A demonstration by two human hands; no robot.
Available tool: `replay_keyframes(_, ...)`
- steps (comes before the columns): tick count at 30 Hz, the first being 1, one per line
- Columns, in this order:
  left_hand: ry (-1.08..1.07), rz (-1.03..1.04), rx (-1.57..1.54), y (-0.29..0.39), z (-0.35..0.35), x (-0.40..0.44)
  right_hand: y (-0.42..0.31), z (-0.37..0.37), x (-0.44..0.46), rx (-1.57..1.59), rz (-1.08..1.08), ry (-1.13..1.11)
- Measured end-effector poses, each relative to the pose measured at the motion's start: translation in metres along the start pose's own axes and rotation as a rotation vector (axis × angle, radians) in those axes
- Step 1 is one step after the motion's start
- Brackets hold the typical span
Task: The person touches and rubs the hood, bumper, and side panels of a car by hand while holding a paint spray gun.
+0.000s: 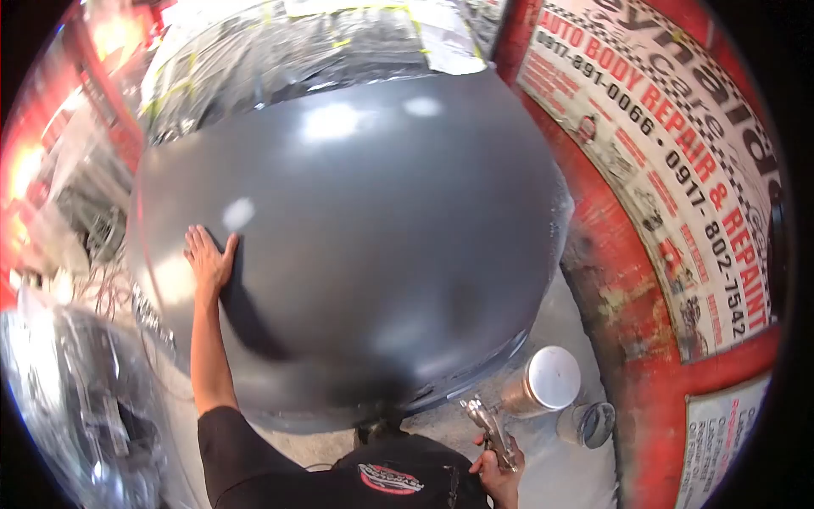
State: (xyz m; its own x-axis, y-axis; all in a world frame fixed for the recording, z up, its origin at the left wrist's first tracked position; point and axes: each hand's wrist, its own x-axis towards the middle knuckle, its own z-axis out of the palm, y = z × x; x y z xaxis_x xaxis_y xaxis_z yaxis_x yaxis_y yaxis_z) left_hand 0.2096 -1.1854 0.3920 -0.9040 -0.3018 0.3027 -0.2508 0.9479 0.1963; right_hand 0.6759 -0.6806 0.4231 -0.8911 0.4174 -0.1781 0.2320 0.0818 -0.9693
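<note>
My left hand [210, 260] lies with its fingers spread on the left part of a dark grey car hood [381, 220], just below a pale patch [238, 213]. Two more light spots show near the hood's far edge. Low in the view, past the hood's near edge, my right hand [500, 471] is wrapped round a metal spray gun [490, 431]. The gun is clear of the hood, close to a white-topped can [553, 378] on its right.
Plastic sheeting with yellow tape [254, 59] covers the area behind the hood. A smaller container [587, 424] stands beside the can. Plastic-wrapped parts [80, 382] are at the left. A red wall with a printed banner [670, 153] runs along the right.
</note>
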Motion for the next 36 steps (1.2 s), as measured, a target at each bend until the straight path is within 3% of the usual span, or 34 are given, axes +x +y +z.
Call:
replay_keyframes(3,-0.062,0.104,-0.013,0.108,0.020,0.104,0.025,-0.003,-0.010,-0.339,-0.017,0.142)
replay_keyframes(7,-0.114,0.464,-0.052,0.317,0.063,0.150,-0.040,0.011,-0.018,-0.107,0.412,0.339)
replay_keyframes(8,-0.155,0.590,-0.058,0.373,0.067,0.140,-0.056,0.018,-0.015,-0.081,0.414,0.403)
replay_keyframes(10,-0.005,0.887,-0.200,0.473,0.107,0.099,-0.059,0.025,-0.016,-0.027,0.436,0.515)
replay_keyframes(12,-0.091,1.176,-0.251,0.554,0.090,0.032,-0.049,0.025,-0.026,-0.015,0.467,0.560)
replay_keyframes(15,-0.205,1.468,-0.217,0.619,0.092,-0.086,-0.013,0.017,-0.046,0.005,0.420,0.548)
replay_keyframes(18,-0.262,1.750,-0.063,0.619,0.103,-0.182,-0.019,0.016,-0.045,0.080,0.267,0.585)
replay_keyframes(22,-0.328,2.014,0.024,0.576,0.085,-0.255,-0.026,0.010,-0.056,0.123,0.379,0.614)
replay_keyframes(25,-0.277,2.117,0.176,0.547,0.077,-0.290,-0.015,-0.001,-0.071,0.145,0.385,0.624)
replay_keyframes(29,-0.222,2.180,0.277,0.505,0.069,-0.328,0.027,-0.025,-0.116,-0.091,0.281,0.608)
replay_keyframes(32,-0.602,2.230,0.120,0.459,0.090,-0.374,0.044,-0.047,-0.158,-0.221,0.344,0.602)
replay_keyframes(34,-0.888,2.128,-0.075,0.401,0.109,-0.426,0.064,-0.069,-0.181,-0.333,0.295,0.572)
replay_keyframes(36,-1.028,1.868,-0.304,0.341,0.134,-0.480,0.091,-0.090,-0.204,-0.440,0.191,0.523)
